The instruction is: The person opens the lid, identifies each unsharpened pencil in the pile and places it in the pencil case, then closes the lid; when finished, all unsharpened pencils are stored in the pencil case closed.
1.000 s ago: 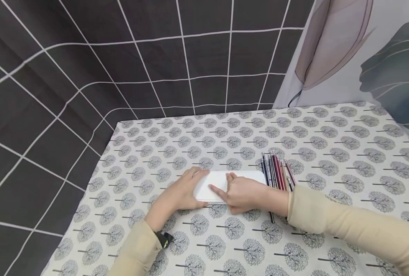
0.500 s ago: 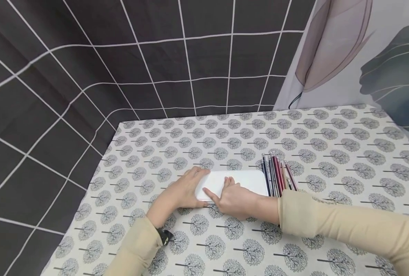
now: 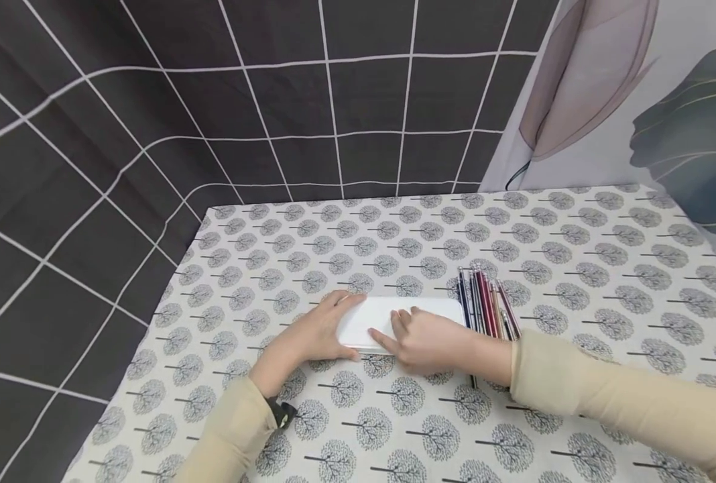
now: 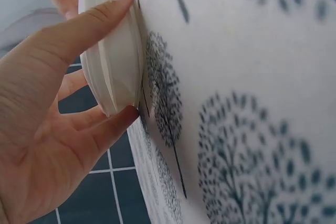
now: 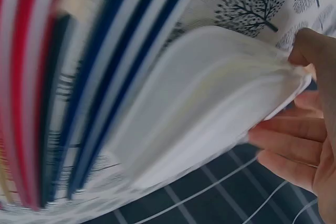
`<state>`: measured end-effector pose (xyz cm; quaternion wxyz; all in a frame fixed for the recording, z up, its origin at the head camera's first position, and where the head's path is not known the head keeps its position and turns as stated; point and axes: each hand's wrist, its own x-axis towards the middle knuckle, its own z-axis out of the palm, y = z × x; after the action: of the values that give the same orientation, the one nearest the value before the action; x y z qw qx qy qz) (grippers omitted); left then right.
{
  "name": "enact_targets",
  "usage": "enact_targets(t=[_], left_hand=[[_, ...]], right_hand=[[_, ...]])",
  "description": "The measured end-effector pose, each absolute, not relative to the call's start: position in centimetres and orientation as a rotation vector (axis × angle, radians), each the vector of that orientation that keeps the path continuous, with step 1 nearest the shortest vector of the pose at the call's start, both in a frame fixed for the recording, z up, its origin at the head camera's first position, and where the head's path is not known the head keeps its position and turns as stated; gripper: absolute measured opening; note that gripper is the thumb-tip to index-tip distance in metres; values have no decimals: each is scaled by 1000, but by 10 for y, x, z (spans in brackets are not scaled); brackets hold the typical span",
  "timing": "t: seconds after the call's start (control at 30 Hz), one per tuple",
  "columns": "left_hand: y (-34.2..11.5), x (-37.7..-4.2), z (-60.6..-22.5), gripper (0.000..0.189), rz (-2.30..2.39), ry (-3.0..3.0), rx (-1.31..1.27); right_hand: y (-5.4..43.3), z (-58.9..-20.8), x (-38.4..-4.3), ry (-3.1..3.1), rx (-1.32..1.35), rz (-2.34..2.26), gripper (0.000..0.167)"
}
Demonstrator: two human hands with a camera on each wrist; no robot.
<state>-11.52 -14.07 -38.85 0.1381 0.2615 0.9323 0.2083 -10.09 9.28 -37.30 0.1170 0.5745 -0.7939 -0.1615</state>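
Observation:
A flat white case [image 3: 358, 322] with rounded corners lies lengthwise on the tablecloth; a pale seam strip runs round its side in both wrist views. My left hand [image 3: 318, 332] grips its left end, thumb on the near side and fingers [image 4: 113, 129] round the far side. Over the middle of the case is my right hand [image 3: 433, 342], one finger pointing left and others curled on its top. In the right wrist view, the right thumb and a finger [image 5: 283, 135] close on the case's edge; anything small between them is hidden.
Several pencils [image 3: 481, 298], dark blue, black, red and tan, lie side by side against the right end of the case, partly under the right forearm. A tree-print tablecloth [image 3: 382, 416] covers the table. A dark grid-patterned curtain [image 3: 370, 100] hangs behind and left.
My right hand has slid left along the case and then back right. The left hand keeps its grip on the left end, and the case stays about where it was.

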Motion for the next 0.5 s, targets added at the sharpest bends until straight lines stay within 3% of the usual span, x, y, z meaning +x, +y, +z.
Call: enact_targets(t=[0.23,0.5], left_hand=[[-148,-119,-390,113,727,2598,717],[-153,-111,-394,140,1015,2536,540]], right_hand=[[129,-378,-113,-2473,1586,70,50],[148,-373,-143,-2503,1406,625,34]])
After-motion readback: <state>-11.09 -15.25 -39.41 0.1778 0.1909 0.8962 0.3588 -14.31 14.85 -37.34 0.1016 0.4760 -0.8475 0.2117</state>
